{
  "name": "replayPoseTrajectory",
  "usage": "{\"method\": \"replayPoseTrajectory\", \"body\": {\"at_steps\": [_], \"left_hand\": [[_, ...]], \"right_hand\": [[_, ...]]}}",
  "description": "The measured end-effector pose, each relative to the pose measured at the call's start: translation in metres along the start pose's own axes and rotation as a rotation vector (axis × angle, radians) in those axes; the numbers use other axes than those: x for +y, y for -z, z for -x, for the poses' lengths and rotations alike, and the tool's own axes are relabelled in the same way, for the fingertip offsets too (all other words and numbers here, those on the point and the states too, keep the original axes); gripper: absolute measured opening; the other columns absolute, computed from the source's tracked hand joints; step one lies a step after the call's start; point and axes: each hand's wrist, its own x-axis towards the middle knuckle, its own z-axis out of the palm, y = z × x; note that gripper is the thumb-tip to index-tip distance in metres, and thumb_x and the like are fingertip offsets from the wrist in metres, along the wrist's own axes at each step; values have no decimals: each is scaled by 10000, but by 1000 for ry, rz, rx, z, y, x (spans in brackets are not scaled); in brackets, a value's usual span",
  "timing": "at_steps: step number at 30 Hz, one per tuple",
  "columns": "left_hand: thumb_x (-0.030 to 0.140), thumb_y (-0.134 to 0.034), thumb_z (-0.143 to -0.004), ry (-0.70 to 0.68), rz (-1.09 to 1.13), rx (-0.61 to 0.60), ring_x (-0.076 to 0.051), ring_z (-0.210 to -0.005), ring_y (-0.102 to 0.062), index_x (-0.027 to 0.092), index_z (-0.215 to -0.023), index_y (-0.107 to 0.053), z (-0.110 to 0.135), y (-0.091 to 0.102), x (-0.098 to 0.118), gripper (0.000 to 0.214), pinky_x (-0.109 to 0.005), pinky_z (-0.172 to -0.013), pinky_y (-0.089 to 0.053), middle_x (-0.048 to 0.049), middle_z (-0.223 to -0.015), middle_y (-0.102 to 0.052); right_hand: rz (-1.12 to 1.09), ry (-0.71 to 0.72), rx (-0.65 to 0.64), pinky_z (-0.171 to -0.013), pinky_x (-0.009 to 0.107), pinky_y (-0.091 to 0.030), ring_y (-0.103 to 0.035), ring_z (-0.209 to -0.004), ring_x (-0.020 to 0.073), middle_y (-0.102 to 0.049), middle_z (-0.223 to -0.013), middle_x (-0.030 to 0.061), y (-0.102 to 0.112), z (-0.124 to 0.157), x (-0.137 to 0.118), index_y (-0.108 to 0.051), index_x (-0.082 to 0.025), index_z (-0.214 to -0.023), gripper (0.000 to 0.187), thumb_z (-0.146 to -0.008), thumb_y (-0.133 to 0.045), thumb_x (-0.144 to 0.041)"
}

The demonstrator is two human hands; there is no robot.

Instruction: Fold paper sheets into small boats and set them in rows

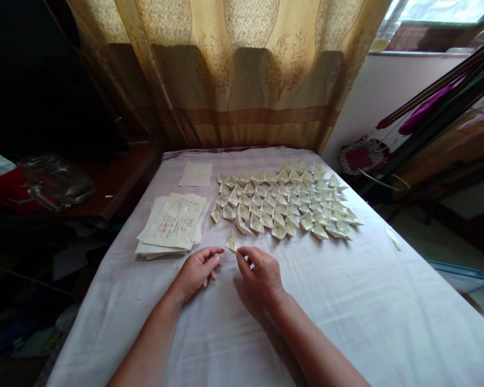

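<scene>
A small folded paper boat (233, 242) is pinched at its lower right tip between the thumb and index finger of my right hand (262, 271). My left hand (199, 273) is just left of the boat, apart from it. Its index finger points toward the boat, the other fingers are loosely bent, and it holds nothing. Beyond my hands, several rows of similar paper boats (280, 202) cover the right part of the table. A stack of handwritten paper sheets (177, 220) lies to the left, above my left hand.
A single blank sheet (196, 174) lies near the far edge of the cloth-covered table (347, 312). Behind it hangs a patterned curtain (242, 80). A glass jar (60, 183) stands on dark furniture at the left. A bag (363, 156) hangs at the right.
</scene>
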Motion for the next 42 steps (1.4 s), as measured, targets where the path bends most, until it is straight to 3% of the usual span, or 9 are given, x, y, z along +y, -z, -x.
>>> {"method": "replayPoseTrajectory", "body": {"at_steps": [4, 11, 16, 21, 29, 35, 39, 42], "left_hand": [[428, -745, -720, -50, 292, -70, -64, -542, -549, 154, -1109, -671, 1, 16, 0, 482, -135, -368, -348, -4, -813, -633], [213, -767, -745, 23, 762, -59, -53, -572, -594, 160, -1037, -698, -5, 33, -2, 305, -124, -453, -461, 1, -795, -652], [168, -729, -786, 50, 827, -77, -65, -586, -623, 146, -1033, -691, -6, 33, -2, 252, -137, -474, -499, -5, -796, -663], [166, -747, -782, 54, 855, -90, -76, -595, -641, 131, -1032, -683, -7, 32, -1, 260, -155, -505, -531, -11, -797, -671], [202, -811, -736, 47, 895, -116, -90, -607, -652, 128, -1010, -712, -9, 32, -1, 301, -179, -529, -564, -16, -797, -690], [265, -853, -698, 36, 886, -141, -87, -607, -651, 143, -952, -728, -10, 34, -4, 309, -172, -544, -552, -7, -768, -696], [333, -820, -745, -8, 859, -198, -81, -555, -639, 138, -791, -716, -9, 34, -10, 226, -152, -510, -520, 14, -638, -662], [371, -789, -772, -40, 848, -255, -78, -460, -601, 125, -686, -692, -7, 32, -14, 278, -133, -414, -447, 19, -531, -608]], "right_hand": [[43, 16, 2, -692, 225, -440, -659, -692, 142, -753, -844, 25, 2, -39, -5, -743, -231, -933, 172, -901, -573, -231], [334, 15, -6, -669, 236, -402, -654, -881, 163, -717, -1048, 11, -11, -142, -26, -765, -304, -1021, 229, -947, -555, -360], [433, 4, -56, -720, 265, -400, -627, -902, 192, -707, -1032, 59, -40, -195, -31, -770, -264, -1050, 273, -949, -525, -331], [484, -7, -88, -771, 296, -392, -613, -937, 220, -703, -1047, 100, -61, -226, -28, -776, -227, -1035, 294, -941, -506, -296], [545, -22, -101, -842, 369, -359, -577, -1005, 270, -686, -1075, 164, -86, -241, -11, -775, -153, -988, 284, -926, -512, -238], [519, 11, -97, -867, 399, -351, -560, -1023, 294, -671, -1067, 160, -85, -239, -8, -779, -160, -961, 256, -900, -576, -304], [449, 89, -83, -876, 389, -369, -563, -1031, 280, -667, -1066, 130, -75, -219, -19, -766, -202, -1019, 253, -916, -557, -300], [369, 176, -108, -871, 332, -404, -589, -994, 222, -680, -1052, 80, -69, -186, -31, -745, -241, -1079, 276, -956, -500, -270]]}}
